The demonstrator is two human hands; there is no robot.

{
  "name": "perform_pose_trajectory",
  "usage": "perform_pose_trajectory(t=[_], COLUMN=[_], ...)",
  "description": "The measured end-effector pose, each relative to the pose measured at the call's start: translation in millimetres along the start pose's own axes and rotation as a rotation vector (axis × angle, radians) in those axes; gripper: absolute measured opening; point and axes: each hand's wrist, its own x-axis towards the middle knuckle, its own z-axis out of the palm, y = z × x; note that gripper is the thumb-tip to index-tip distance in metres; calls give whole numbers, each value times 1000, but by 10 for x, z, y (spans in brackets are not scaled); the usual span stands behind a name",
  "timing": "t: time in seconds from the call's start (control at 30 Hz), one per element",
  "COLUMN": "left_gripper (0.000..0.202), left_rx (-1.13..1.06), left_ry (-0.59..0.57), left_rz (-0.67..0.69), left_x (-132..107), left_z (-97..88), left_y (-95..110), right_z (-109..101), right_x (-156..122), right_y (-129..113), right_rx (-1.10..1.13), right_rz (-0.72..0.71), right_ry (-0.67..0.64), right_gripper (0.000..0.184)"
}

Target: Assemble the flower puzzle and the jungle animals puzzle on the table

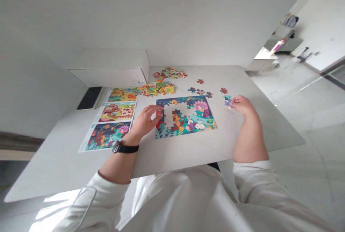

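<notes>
A colourful jigsaw puzzle [188, 120] lies partly assembled on the white table [188, 153], with a white gap in its upper left. My left hand [147, 118], a black watch on its wrist, pinches a puzzle piece [159, 112] at the puzzle's left edge beside the gap. My right hand [242, 105] rests on the table to the right of the puzzle, fingers closed on a bluish loose piece [228, 103]. Several loose pieces [201, 91] lie just beyond the puzzle's far edge.
Piles of loose pieces [161, 88] sit at the back centre. A sheet of three reference pictures [113, 120] lies left of the puzzle. A white box [113, 68] and a black phone [90, 98] are at the far left.
</notes>
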Motion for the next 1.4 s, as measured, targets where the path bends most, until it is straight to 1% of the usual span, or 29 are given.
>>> perform_pose_trajectory(t=[0.03,0.07,0.17,0.27,0.37,0.43,0.5,0.57,0.63,0.7,0.77,0.87,1.03,1.13,1.2,1.27,1.33,1.4], left_gripper=[35,35,33,30,33,38,42,43,44,46,49,52,55,54,52,51,51,51], left_rx=[-10,-21,-82,-265,-508,-640,-718,-739,-723,-715,-722,-774,-921,-954,-954,-944,-929,-918], left_ry=[21,43,117,220,276,303,276,205,139,59,17,13,113,165,181,186,184,180], left_rz=[-6,-13,-50,-118,-174,-216,-256,-306,-347,-363,-387,-433,-496,-550,-554,-541,-530,-526], left_x=[14,36,164,372,569,634,625,558,470,399,363,362,393,402,404,404,402,400], left_z=[-18,-43,-129,-162,-74,44,183,314,416,478,502,501,488,489,489,490,494,501], left_y=[22,45,117,187,264,323,381,428,454,460,452,439,434,436,437,435,430,421], right_z=[55,110,274,485,804,1068,1339,1576,1749,1850,1890,1892,1880,1892,1909,1925,1932,1917], right_x=[-17,-40,-119,-177,-247,-331,-446,-574,-689,-770,-812,-821,-796,-775,-757,-739,-727,-728], right_y=[-105,-227,-656,-1072,-1350,-1426,-1426,-1381,-1330,-1298,-1289,-1295,-1259,-1206,-1168,-1135,-1118,-1121], right_rx=[54,122,242,276,372,457,557,643,680,684,666,615,557,509,472,420,356,305], right_rz=[6,-37,-219,-290,-314,-296,-259,-218,-193,-176,-161,-130,-123,-127,-137,-179,-265,-378], right_ry=[-15,-52,-186,-265,-365,-432,-483,-519,-549,-563,-561,-564,-545,-581,-603,-583,-518,-442], right_gripper=[33,35,41,39,38,40,43,45,43,43,45,47,45,45,43,38,33,39])
